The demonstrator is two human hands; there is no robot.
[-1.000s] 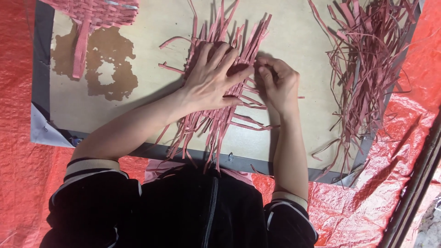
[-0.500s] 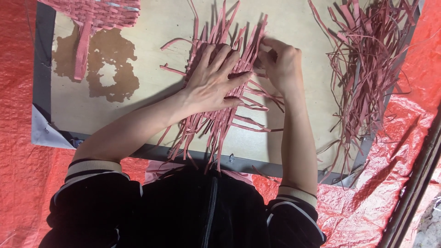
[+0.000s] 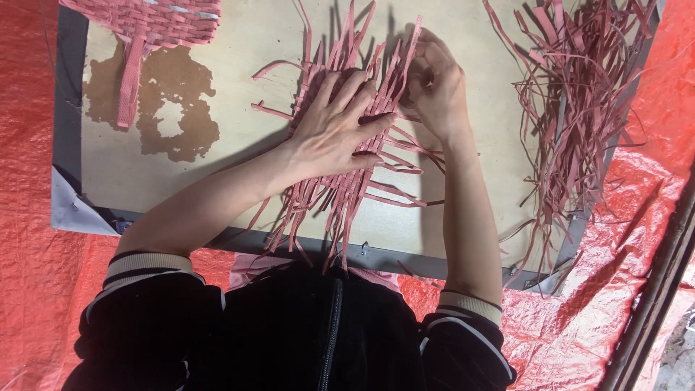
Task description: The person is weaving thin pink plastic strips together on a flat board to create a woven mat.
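On the wooden board (image 3: 239,174), the left hand (image 3: 334,130) presses flat, fingers spread, on woven pink strips (image 3: 340,192); the right hand (image 3: 434,87) pinches 1 strip (thin, flexible).

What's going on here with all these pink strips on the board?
A person is weaving flat pink strips into a mat on a pale wooden board. The left hand lies spread flat on the woven part, pressing it down, while the right hand pinches a strip at the mat's upper right edge. A loose pile of pink strips lies to the right, and a finished pink woven piece sits at the board's top left corner.
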